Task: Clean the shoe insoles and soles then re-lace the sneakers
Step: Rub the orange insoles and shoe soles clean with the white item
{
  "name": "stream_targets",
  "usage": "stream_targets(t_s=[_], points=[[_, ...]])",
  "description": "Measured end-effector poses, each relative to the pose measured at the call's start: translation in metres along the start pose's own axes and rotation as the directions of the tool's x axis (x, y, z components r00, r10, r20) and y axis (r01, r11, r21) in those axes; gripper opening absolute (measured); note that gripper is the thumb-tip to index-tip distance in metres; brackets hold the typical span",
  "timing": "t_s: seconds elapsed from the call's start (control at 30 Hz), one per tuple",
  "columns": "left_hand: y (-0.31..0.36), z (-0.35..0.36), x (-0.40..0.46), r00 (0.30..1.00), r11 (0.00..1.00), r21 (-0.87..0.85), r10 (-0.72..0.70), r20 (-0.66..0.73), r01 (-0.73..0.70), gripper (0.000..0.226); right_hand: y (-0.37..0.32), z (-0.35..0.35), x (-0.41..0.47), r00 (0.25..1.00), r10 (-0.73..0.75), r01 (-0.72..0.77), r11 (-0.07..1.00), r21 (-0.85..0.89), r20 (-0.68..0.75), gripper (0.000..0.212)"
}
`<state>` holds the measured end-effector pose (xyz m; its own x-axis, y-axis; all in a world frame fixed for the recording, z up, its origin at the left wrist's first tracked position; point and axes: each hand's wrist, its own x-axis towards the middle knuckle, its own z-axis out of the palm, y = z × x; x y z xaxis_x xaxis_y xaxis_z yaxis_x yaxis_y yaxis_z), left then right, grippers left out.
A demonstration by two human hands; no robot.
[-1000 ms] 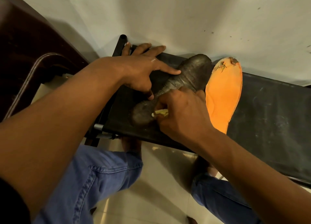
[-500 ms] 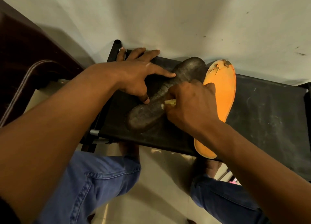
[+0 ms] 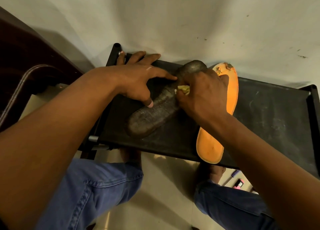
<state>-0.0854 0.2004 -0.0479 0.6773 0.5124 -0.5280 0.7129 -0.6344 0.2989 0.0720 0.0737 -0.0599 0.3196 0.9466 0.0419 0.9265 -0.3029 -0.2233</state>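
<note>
The right hand (image 3: 200,95) covers the dark insole's (image 3: 152,115) middle and most of the yellow scrubber (image 3: 184,88); its forearm crosses the orange insole (image 3: 210,146). Lower-right floor items are unidentifiable.

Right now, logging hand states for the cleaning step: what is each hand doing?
Left hand: open, fingers spread, pressing on the dark insole.
Right hand: closed around a yellow scrubber, on the insole.

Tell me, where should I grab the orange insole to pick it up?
Probably pinch the orange insole at its rounded near end, coming from the front edge of the black stand. That end pokes past the edge, while the right hand covers its middle.
</note>
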Motion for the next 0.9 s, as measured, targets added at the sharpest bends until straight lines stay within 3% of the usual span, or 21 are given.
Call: stream_targets(t_s=[0.17,0.27,0.43,0.57,0.77,0.9], points=[[0.002,0.000,0.004,1.000,1.000,-0.011,-0.005,-0.029,0.004,0.094,-0.015,0.009,-0.005,0.994,-0.106,0.105,0.993,0.044,0.014,0.021],[0.004,0.002,0.005,0.999,1.000,-0.008,-0.003,-0.040,0.002,0.095,-0.017,0.009,-0.004,0.991,-0.135,0.136,0.991,-0.015,0.012,0.020],[0.003,0.002,0.006,0.999,1.000,0.006,-0.008,-0.040,0.008,0.095,-0.007,0.001,0.005,1.000,-0.025,0.024,0.999,-0.035,-0.012,0.019],[0.003,0.003,0.008,0.999,1.000,0.015,-0.011,-0.050,0.012,0.097,-0.016,0.001,0.004,0.997,-0.045,0.043,0.999,0.023,0.063,0.010],[0.004,0.003,0.007,0.998,1.000,-0.009,0.002,-0.056,-0.002,0.092,0.007,-0.002,0.011,0.993,0.037,-0.043,0.998,-0.054,-0.109,0.018],[0.012,0.006,0.006,0.993,0.998,-0.057,-0.004,-0.116,-0.003,0.073,0.010,0.002,0.014,0.995,0.037,-0.035,0.999,0.021,-0.091,0.018]])
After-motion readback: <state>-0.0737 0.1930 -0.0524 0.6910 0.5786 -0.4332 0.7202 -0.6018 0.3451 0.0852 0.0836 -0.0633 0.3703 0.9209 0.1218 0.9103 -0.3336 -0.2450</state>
